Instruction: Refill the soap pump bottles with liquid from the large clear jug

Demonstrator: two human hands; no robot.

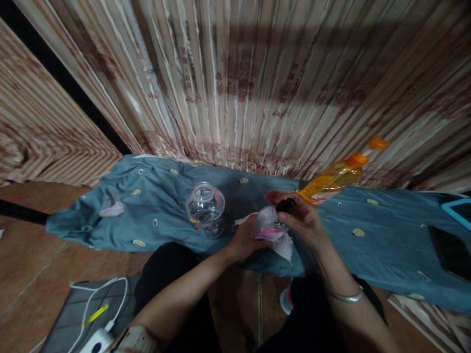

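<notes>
My left hand [243, 240] is closed around a small clear bottle [268, 226] with a pink-and-white label, tilted over the blue-green cloth. At its top, the thumb and fingers of my right hand [307, 215] pinch a black cap [286, 205]; whether it is seated on the neck I cannot tell. Beneath the bottle a white tissue or cloth [284, 249] partly shows. Left of my hands stands a clear plastic jar [206, 211] with an open top. Just behind my right hand is a bottle of orange-yellow liquid [333, 177] with an orange pump top.
A patterned blue-green cloth [165, 206] covers the narrow surface, with a black phone [451, 252] and a blue-edged object [458, 212] at right. A striped curtain [235, 98] hangs behind. Below left, a white cable [88, 314] runs to a power strip [98, 341].
</notes>
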